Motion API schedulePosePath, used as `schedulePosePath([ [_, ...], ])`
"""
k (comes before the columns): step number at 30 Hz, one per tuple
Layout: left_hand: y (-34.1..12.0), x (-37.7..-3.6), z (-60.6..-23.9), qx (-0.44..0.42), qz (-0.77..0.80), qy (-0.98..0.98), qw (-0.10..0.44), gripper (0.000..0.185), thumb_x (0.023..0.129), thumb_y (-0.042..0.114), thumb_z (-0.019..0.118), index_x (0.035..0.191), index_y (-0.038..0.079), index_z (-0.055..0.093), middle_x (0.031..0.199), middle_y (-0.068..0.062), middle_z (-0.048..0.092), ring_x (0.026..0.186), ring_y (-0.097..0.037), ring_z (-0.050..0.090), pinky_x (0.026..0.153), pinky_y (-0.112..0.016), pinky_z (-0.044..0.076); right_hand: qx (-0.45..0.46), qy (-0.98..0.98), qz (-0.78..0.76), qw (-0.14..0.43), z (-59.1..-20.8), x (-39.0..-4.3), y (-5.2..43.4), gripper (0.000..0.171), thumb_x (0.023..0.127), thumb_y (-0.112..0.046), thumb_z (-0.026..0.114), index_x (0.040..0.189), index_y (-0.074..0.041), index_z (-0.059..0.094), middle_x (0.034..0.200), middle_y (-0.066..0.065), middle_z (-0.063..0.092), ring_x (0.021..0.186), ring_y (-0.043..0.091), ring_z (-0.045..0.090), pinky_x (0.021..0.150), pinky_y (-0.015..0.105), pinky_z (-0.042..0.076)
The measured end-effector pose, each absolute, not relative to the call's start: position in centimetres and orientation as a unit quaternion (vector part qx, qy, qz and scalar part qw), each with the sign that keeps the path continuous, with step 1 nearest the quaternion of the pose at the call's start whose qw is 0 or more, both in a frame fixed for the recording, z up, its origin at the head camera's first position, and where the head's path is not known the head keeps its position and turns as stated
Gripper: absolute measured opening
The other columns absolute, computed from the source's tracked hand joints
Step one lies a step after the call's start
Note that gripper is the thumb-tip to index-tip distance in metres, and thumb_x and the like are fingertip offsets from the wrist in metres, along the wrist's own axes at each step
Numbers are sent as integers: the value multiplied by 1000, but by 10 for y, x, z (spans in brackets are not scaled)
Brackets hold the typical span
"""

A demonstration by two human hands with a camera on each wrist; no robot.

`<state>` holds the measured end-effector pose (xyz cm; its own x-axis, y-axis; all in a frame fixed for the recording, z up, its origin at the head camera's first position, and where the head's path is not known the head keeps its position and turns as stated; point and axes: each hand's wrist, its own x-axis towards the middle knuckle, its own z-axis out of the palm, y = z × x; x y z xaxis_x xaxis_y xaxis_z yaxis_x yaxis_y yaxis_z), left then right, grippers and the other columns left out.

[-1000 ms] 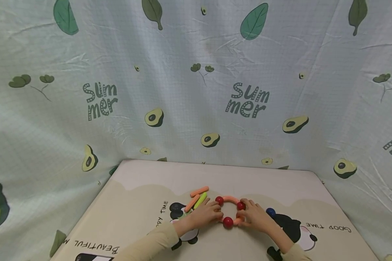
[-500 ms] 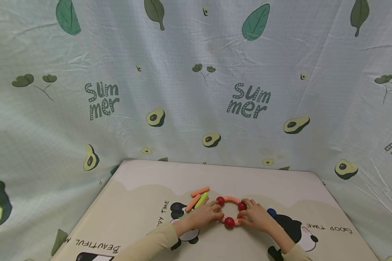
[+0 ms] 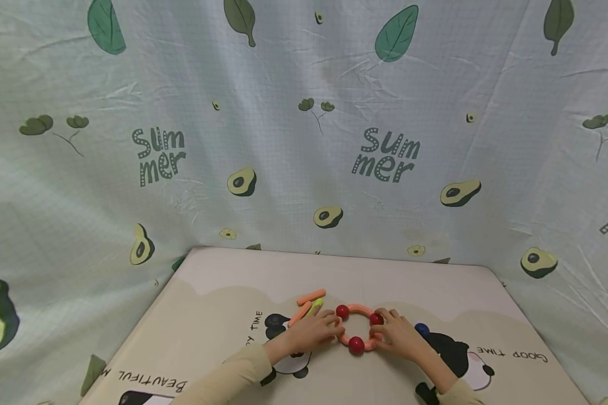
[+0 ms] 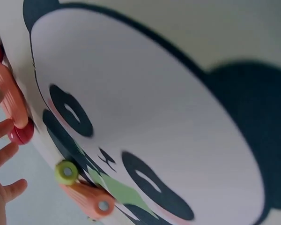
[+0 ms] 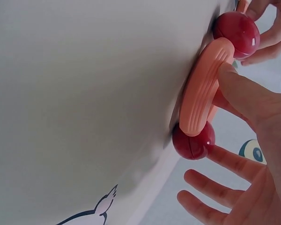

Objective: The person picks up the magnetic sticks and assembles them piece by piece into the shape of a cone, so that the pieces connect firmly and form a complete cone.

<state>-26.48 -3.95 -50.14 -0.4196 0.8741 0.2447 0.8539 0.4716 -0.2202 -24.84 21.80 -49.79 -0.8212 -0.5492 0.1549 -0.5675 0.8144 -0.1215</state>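
Note:
A ring of three red balls (image 3: pixel 356 345) joined by curved orange rods (image 3: pixel 360 309) lies on the mat. With thumb and index finger, my right hand (image 3: pixel 399 336) pinches the ring's right-hand orange rod (image 5: pixel 203 89), its other fingers spread out. On the other side, my left hand (image 3: pixel 311 331) has its fingers spread apart, one fingertip overlapping the left-hand orange rod (image 4: pixel 11 96) in the left wrist view. Whether that fingertip presses the rod is hard to tell. Just beyond the left hand lie a lime stick (image 3: pixel 317 304), partly covered, and two orange sticks (image 3: pixel 311 297).
To the right of my right hand, a blue ball (image 3: pixel 422 329) rests on the mat. The mat (image 3: pixel 223 270) is printed with pandas and words, and ends at a patterned curtain (image 3: pixel 284 152) behind and at both sides.
My left hand has shifted slightly left, baring more of the ring's left rod and covering more of the lime stick. The right hand keeps its hold.

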Motion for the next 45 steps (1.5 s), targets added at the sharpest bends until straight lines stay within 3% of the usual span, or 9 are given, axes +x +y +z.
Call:
schedulePosePath([
  [4,-45,-270,-503,-509,47,-838,190,21,87,28,56,108,25,56,111,5,59,108,-14,51,87,-39,42,298,-950,76,63,-499,-248,219,11,74,-35,69,77,-26,63,112,11,52,95,27,48,70,48,45],
  [11,-58,-278,-505,-502,43,-844,183,26,90,27,51,115,24,57,114,2,59,110,-14,51,94,-39,41,291,-952,79,58,-500,-249,219,12,73,-38,68,73,-28,63,113,11,52,97,28,47,73,49,44],
  [21,-71,-291,-503,-478,25,-850,220,23,86,24,58,108,19,60,109,0,60,105,-16,53,91,-37,43,287,-953,83,52,-499,-249,220,11,73,-38,68,74,-28,65,112,11,52,98,28,47,74,52,45],
  [26,-72,-301,-507,-453,11,-848,275,21,83,23,61,103,16,59,102,-2,60,96,-18,55,83,-35,44,288,-952,86,52,-499,-249,220,11,73,-38,68,74,-28,64,112,11,52,99,29,48,74,52,44],
  [29,-74,-310,-514,-435,-8,-851,294,26,89,27,51,113,17,52,101,-1,58,95,-18,53,83,-34,42,289,-952,89,51,-499,-249,220,11,74,-38,68,74,-28,64,113,11,52,98,29,48,74,52,44],
  [33,-75,-314,-516,-404,-51,-875,262,31,93,26,45,123,20,46,104,-4,58,98,-20,52,86,-38,41,289,-952,93,47,-499,-249,220,11,74,-38,67,74,-28,63,113,12,52,98,29,48,73,51,44],
  [37,-73,-313,-512,-367,-61,-905,208,31,90,22,51,121,19,52,105,-8,59,100,-25,52,87,-42,42,289,-951,94,46,-498,-250,220,11,74,-37,67,74,-27,63,114,13,52,98,30,48,73,52,44],
  [45,-74,-320,-514,-334,-33,-933,131,27,93,30,44,117,25,54,103,-1,58,98,-19,50,83,-38,39,292,-951,85,53,-499,-252,220,9,74,-34,68,72,-28,62,112,10,52,93,26,48,69,46,44],
])
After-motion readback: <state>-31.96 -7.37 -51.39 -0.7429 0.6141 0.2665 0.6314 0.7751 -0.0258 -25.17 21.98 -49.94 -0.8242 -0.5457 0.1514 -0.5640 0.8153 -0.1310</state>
